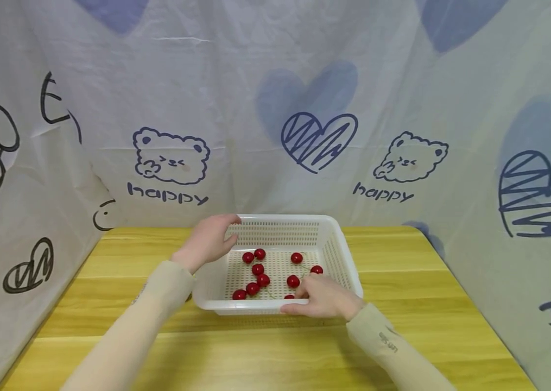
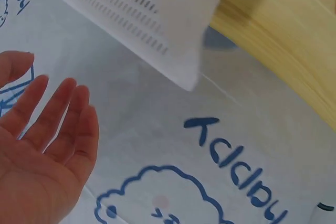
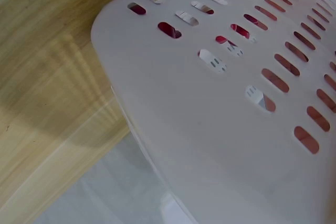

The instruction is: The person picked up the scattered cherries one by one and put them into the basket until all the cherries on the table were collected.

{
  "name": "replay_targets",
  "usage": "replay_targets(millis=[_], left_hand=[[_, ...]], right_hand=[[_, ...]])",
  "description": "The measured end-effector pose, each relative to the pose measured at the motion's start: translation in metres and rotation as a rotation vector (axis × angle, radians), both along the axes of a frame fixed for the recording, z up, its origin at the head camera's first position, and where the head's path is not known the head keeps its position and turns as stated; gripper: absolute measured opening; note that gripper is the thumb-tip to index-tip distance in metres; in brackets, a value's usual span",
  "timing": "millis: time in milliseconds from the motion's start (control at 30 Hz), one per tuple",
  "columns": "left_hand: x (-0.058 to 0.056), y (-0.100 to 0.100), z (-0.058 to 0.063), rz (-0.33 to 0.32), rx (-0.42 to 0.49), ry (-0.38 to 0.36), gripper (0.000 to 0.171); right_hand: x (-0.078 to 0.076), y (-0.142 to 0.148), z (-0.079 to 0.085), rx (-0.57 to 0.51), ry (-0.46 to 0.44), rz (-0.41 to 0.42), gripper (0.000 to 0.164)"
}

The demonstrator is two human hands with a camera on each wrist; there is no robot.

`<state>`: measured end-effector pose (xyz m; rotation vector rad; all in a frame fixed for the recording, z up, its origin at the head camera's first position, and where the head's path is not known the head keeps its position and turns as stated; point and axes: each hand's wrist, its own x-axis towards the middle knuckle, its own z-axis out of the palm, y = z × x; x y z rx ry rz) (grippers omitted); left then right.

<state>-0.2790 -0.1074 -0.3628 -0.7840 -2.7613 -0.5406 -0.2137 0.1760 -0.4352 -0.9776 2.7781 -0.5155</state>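
A white slotted plastic basket (image 1: 282, 218) holds several red cherries (image 1: 263, 280), some with stems, spread over its floor. My right hand (image 1: 321, 296) grips the near rim on the right, thumb outside and fingers curled over to the inside. Through the slots in the right wrist view, the basket wall (image 3: 168, 108) shows bits of red and skin behind it. At the far left corner is my left hand (image 1: 211, 239), overlapping the rim in the head view. The left wrist view shows that hand (image 2: 47, 145) with loosely bent, spread fingers and nothing in them.
The basket is over the far middle of a yellow wood-grain table (image 1: 197, 353). White cloth (image 1: 246, 81) with hearts, bears and lettering hangs behind and at both sides. The table's back edge lies just behind the basket.
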Motion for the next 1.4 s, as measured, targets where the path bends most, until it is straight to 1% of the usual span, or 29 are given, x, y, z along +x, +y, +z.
replay_targets(millis=[267, 400, 533, 667, 833, 933, 1067, 1200, 1300, 1400], left_hand=[[0.015, -0.029, -0.004, 0.054, 0.051, 0.053, 0.034], [0.022, -0.042, -0.007, 0.069, 0.068, 0.077, 0.04], [0.029, -0.056, -0.014, 0.088, 0.089, 0.089, 0.047], [0.037, -0.068, -0.024, 0.106, 0.091, 0.105, 0.049], [0.047, -0.082, -0.037, 0.13, 0.064, 0.103, 0.05], [0.052, -0.089, -0.045, 0.137, 0.04, 0.083, 0.05], [0.059, -0.096, -0.056, 0.122, 0.002, 0.05, 0.049], [0.065, -0.1, -0.067, 0.072, -0.03, 0.021, 0.045], [0.069, -0.103, -0.074, 0.039, -0.04, 0.011, 0.041], [0.074, -0.106, -0.08, 0.025, -0.04, 0.011, 0.038]], right_hand=[[0.001, 0.0, 0.003, 0.01, -0.001, 0.007, 0.058], [0.001, 0.0, 0.003, 0.006, 0.0, 0.006, 0.058], [0.001, -0.001, 0.003, 0.006, 0.011, 0.015, 0.059], [0.001, -0.001, 0.003, 0.008, 0.009, 0.017, 0.059], [0.0, 0.0, 0.003, 0.006, 0.007, 0.012, 0.058], [0.0, 0.0, 0.002, 0.007, 0.012, 0.009, 0.059], [0.0, -0.001, 0.002, 0.008, 0.012, 0.01, 0.059], [0.0, -0.001, 0.002, 0.005, 0.007, 0.012, 0.059], [0.0, -0.001, 0.002, 0.005, 0.006, 0.012, 0.059], [-0.001, -0.001, 0.001, 0.005, 0.007, 0.014, 0.059]])
